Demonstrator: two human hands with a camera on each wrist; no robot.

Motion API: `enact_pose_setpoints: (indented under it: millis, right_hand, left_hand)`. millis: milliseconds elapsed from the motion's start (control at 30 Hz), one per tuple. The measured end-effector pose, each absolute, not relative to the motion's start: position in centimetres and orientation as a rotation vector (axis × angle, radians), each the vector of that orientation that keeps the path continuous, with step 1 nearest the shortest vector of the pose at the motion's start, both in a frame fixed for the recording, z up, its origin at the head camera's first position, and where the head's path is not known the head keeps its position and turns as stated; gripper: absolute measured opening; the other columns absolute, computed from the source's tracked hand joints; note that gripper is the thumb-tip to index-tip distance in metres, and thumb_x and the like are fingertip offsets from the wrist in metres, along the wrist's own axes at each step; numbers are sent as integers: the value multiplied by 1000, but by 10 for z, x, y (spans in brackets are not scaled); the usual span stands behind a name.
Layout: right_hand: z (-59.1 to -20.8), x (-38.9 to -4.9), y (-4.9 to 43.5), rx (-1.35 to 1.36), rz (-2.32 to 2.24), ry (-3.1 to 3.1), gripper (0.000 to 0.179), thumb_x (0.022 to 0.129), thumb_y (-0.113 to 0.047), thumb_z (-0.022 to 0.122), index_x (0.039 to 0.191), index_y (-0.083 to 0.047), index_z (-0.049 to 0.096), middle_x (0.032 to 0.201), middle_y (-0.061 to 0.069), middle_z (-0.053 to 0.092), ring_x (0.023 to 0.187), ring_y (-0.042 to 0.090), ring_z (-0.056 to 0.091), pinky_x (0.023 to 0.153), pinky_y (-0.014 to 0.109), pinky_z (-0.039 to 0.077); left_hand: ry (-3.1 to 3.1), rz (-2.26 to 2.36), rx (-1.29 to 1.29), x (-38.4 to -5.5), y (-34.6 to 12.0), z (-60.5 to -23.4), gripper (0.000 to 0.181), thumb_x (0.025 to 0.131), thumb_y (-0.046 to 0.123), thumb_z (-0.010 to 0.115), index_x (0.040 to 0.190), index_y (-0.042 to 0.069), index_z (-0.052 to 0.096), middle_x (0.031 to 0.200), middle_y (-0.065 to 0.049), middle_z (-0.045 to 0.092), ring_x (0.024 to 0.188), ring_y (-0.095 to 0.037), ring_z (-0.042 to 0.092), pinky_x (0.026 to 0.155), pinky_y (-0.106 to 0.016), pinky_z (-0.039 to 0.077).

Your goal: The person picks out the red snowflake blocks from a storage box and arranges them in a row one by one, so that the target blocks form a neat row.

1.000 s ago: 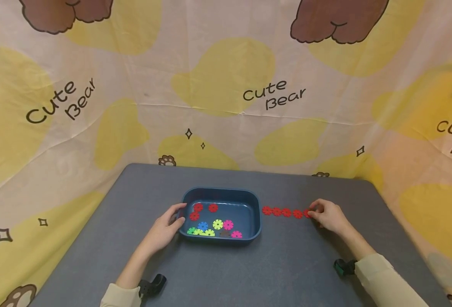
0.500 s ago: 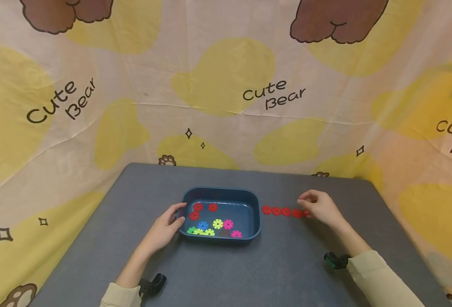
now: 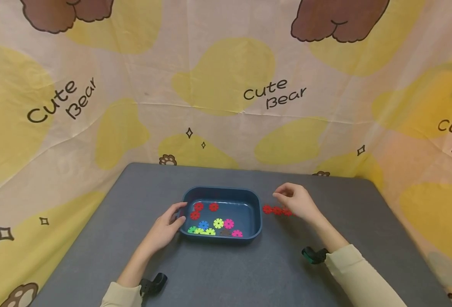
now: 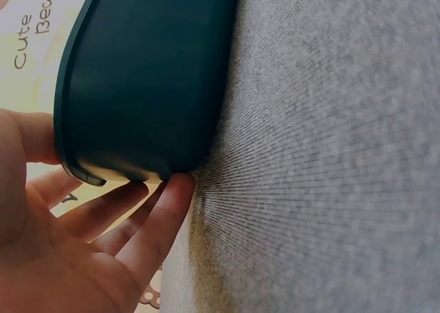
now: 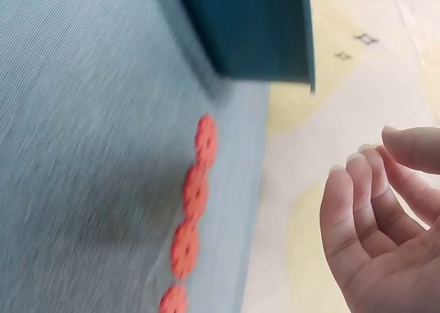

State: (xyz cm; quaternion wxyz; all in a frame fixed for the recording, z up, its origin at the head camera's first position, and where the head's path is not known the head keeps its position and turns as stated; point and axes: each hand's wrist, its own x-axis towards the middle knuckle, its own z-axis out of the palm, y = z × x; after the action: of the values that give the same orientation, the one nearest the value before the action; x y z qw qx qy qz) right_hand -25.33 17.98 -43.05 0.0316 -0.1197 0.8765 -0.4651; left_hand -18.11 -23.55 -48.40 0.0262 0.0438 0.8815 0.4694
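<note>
My left hand [image 3: 164, 228] holds the left end of a dark blue plastic bin [image 3: 220, 239]. In the left wrist view, its thumb lies at the rim and its fingers rest against the outer end wall. Just right of the bin, a row of red notched plastic discs [image 3: 277, 210] lies on the table. My right hand [image 3: 298, 202] hovers over the row's right part and hides it in the head view. Its fingers are loosely bent with thumb and index close together, and nothing shows between them in the right wrist view.
Inside the bin are a few red discs [image 3: 213, 207] at the back left. Nearer its front lie a blue disc [image 3: 203, 224], a pink disc [image 3: 229, 223], a yellow disc [image 3: 218, 223] and several others. A patterned cloth [image 3: 218, 85] hangs behind the grey table [image 3: 233, 273].
My right hand has lifted from the red row's right end and moved left toward the bin, leaving a red disc there. My left hand and the bin have stayed in place.
</note>
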Motion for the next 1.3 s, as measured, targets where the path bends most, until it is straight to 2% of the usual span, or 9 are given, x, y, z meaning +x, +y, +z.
enact_pose_setpoints:
  millis: [100, 233, 333, 600, 933, 1300]
  right_hand:
    - [-429, -254, 167, -382, -1429, 2702, 17, 96, -24, 72, 106, -10, 72, 93, 13, 71, 77, 35, 64, 67, 42, 54]
    - [-428, -255, 149, -445, -1416, 2720, 16, 96, -24, 72, 105, -11, 73, 97, 12, 73, 80, 22, 64, 70, 37, 52]
    - [-427, -256, 134, -485, -1426, 2711, 15, 96, -24, 73, 104, -11, 73, 97, 11, 74, 82, 19, 65, 71, 37, 53]
    - [-429, -255, 99, -535, -1416, 2678, 12, 96, -21, 72, 102, -11, 72, 87, 8, 70, 67, 18, 61, 60, 34, 52]
    - [-436, -254, 61, -611, -1370, 2683, 7, 95, -18, 72, 99, -12, 72, 82, -3, 66, 72, 16, 59, 63, 32, 50]
    - [-450, -258, 28, -733, -1197, 2634, 10, 99, -19, 67, 104, -11, 70, 80, -2, 64, 64, 14, 57, 60, 31, 48]
  left_hand:
    - [2724, 1447, 135, -181, -236, -484, 47, 105, 19, 56, 151, 14, 46, 158, -21, 38, 143, -46, 39, 110, -59, 37]
    - [2729, 1447, 137, -179, -237, -483, 47, 105, 18, 56, 151, 13, 46, 158, -22, 39, 142, -47, 39, 109, -60, 37]
    - [2733, 1445, 142, -178, -238, -483, 47, 105, 18, 56, 151, 13, 45, 158, -22, 38, 142, -47, 39, 109, -60, 37]
    - [2735, 1450, 166, -177, -240, -482, 47, 106, 19, 55, 151, 13, 45, 158, -22, 38, 141, -49, 40, 109, -61, 37]
    - [2734, 1444, 147, -178, -239, -481, 46, 105, 19, 55, 150, 14, 46, 158, -21, 38, 140, -49, 41, 110, -60, 36]
    - [2720, 1454, 134, -180, -235, -484, 48, 105, 19, 56, 151, 14, 45, 159, -21, 37, 142, -48, 39, 110, -61, 36]
